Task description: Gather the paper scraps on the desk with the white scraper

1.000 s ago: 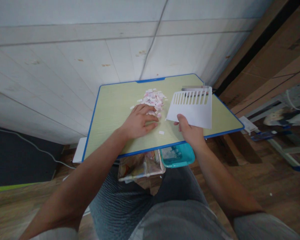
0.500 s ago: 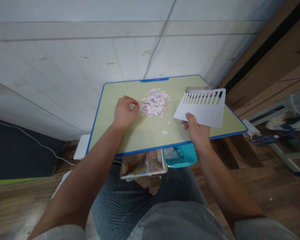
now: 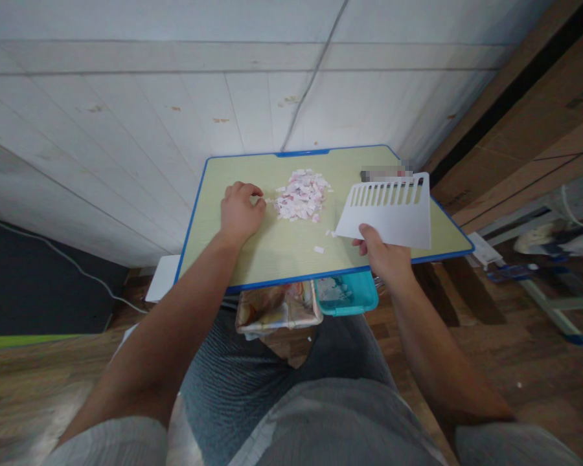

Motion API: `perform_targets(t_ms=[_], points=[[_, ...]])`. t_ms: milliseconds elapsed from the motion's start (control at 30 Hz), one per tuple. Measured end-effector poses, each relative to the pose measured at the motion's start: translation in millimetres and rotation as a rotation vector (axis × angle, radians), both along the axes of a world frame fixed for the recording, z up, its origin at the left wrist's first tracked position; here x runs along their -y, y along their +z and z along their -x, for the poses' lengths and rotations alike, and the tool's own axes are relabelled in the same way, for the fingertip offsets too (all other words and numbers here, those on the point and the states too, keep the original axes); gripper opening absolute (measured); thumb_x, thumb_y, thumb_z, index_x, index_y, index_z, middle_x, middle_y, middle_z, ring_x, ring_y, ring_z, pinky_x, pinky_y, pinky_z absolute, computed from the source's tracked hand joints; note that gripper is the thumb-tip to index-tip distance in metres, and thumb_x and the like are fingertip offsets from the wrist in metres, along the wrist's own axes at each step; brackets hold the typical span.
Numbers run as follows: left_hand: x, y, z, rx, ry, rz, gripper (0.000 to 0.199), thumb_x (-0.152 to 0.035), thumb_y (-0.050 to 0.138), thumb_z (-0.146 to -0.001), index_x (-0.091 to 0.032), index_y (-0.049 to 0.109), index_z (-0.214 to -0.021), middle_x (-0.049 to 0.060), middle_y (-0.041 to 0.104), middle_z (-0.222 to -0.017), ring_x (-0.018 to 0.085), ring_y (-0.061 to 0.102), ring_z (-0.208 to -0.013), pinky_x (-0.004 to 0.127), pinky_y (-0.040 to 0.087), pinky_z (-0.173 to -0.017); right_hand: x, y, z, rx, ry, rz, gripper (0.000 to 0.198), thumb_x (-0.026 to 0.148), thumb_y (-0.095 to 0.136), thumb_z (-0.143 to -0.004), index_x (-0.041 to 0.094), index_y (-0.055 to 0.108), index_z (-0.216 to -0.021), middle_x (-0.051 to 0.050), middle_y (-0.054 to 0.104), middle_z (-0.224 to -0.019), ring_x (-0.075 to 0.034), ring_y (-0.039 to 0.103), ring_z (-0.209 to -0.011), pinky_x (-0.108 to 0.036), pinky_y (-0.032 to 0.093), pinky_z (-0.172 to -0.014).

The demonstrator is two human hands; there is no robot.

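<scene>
Table edges: blue rim (image 3: 192, 219) around the pale green tabletop (image 3: 272, 262), back side right by the wall (image 3: 175, 129)
Room: decent gap between pile and scraper
Paper pile (image 3: 301, 196): mid-frame, tiny flat pinkish-white scraps
Left hand (image 3: 241, 210): just left of pile, fingers curled, can't tell if pinching anything
Right hand (image 3: 386, 259): clamped on the smooth, slotted white scraper (image 3: 393, 219), right of centre

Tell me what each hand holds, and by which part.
The right hand grips the white slotted panel by its solid near edge, thumb on top. Whether the left hand holds anything can't be told.
</scene>
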State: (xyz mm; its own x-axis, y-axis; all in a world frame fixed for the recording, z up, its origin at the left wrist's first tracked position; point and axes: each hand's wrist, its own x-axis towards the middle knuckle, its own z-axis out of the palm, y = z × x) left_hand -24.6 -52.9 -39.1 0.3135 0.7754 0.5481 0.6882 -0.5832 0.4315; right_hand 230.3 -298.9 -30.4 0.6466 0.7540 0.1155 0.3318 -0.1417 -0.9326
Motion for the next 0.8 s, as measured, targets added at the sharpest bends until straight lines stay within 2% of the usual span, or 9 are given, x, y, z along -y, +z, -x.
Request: perform_targets(t_ms=[100,200,367,467,567,700,800], points=[[4.7,11.5,10.1,-0.044,-0.052,-0.011,0.022,-0.023,0.072,-0.094,-0.025,0.076,-0.116,0.013,0.075,-0.131,0.04,0.065,-0.134,0.06,0.051,-0.125,18.0,3.3,-4.6,-0.016,0.081,0.045,0.052,0.067,0.07,-0.095,0.031,0.061,-0.058,-0.004,0.07,-0.06,-0.028,0.07,-0.067,-0.048,0.064,-0.089],[15.3,18.4,34.9,-0.074,-0.028,0.007,0.032,-0.028,0.075,-0.094,-0.025,0.073,-0.126,0.014,0.073,-0.139,0.042,0.063,-0.142,0.061,0.046,-0.131,34.0,5.6,-12.7,-0.042,0.154,0.042,0.049,0.065,0.073,-0.091,0.031,0.064,-0.057,-0.005,0.07,-0.058,-0.027,0.068,-0.06,-0.047,0.065,-0.079],[43.7,6.8,81.6,-0.176,0.037,0.096,0.04,-0.038,0.077,-0.094,-0.026,0.07,-0.131,0.017,0.074,-0.144,0.045,0.062,-0.148,0.064,0.045,-0.134,41.4,9.8,-20.8,-0.171,0.205,0.043,0.037,0.057,0.08,-0.081,0.028,0.07,-0.06,-0.004,0.071,-0.058,-0.025,0.065,-0.052,-0.042,0.058,-0.059],[55.8,-4.7,91.1,-0.202,0.102,0.111,0.04,-0.046,0.074,-0.099,-0.025,0.069,-0.132,0.02,0.074,-0.147,0.047,0.064,-0.146,0.066,0.048,-0.131,28.6,12.0,-12.7,-0.181,0.182,-0.013,0.039,0.056,0.078,-0.081,0.027,0.069,-0.057,-0.005,0.07,-0.057,-0.024,0.065,-0.053,-0.041,0.058,-0.06],[61.4,-10.8,89.0,-0.205,0.11,0.072,0.038,-0.046,0.068,-0.104,-0.024,0.068,-0.135,0.021,0.073,-0.15,0.046,0.064,-0.148,0.065,0.047,-0.131,12.3,9.5,0.2,-0.168,0.179,-0.048,0.038,0.058,0.077,-0.085,0.026,0.072,-0.064,-0.005,0.074,-0.063,-0.023,0.066,-0.056,-0.041,0.059,-0.064],[63.4,-10.9,85.9,-0.2,0.09,0.053,0.033,-0.044,0.066,-0.105,-0.026,0.068,-0.133,0.018,0.074,-0.15,0.043,0.065,-0.147,0.063,0.047,-0.132,3.3,3.8,8.1,-0.076,0.234,-0.015,0.045,0.061,0.073,-0.093,0.025,0.074,-0.066,-0.003,0.072,-0.062,-0.022,0.066,-0.058,-0.042,0.06,-0.075],[63.3,-9.3,86.8,-0.191,0.092,0.055,0.031,-0.045,0.067,-0.104,-0.027,0.068,-0.13,0.017,0.076,-0.147,0.042,0.066,-0.144,0.063,0.048,-0.131,7.6,4.8,2.6,-0.069,0.231,0.014,0.048,0.064,0.073,-0.091,0.026,0.072,-0.061,-0.003,0.069,-0.06,-0.023,0.063,-0.057,-0.043,0.06,-0.072]])
